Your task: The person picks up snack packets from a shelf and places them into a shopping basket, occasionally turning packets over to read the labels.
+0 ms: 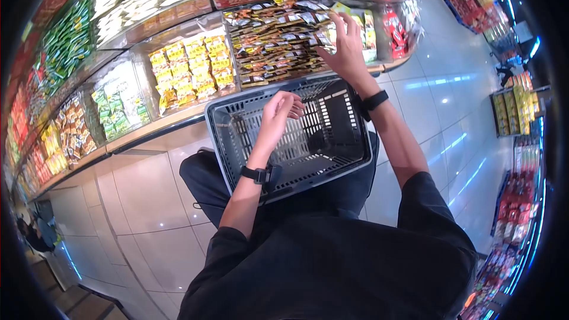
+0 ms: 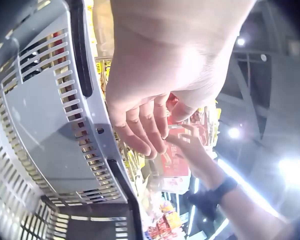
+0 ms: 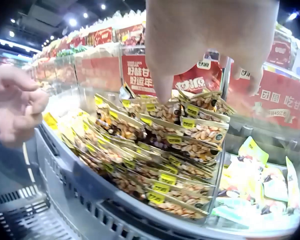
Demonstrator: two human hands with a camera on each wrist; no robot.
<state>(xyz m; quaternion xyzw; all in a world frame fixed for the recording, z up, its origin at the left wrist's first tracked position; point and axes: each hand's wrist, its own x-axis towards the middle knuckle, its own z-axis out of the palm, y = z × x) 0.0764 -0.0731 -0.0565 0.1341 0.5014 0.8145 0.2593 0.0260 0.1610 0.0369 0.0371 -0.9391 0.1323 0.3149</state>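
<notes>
A grey plastic basket (image 1: 214, 142) rests on the person's lap against the shelf edge. Above its left part hangs the left hand (image 1: 281, 112), fingers loosely bent, holding nothing; the left wrist view shows the same hand (image 2: 150, 100) beside the basket rim (image 2: 97, 130). The right hand (image 1: 347, 47) is raised at the right end of a bin of nut packets (image 1: 267, 41), fingers spread and nothing between them. In the right wrist view this hand (image 3: 210, 45) is over the packets (image 3: 190, 135), its fingers pointing down; whether a fingertip touches one I cannot tell.
Left of the nut packets are bins of yellow packets (image 1: 192, 68) and green-white packets (image 1: 118, 104). To their right stand light green packets (image 1: 368, 35) and a red package (image 1: 393, 32). A display stand (image 1: 511, 109) is across the tiled floor (image 1: 441, 112). Another person (image 1: 38, 234) is at far left.
</notes>
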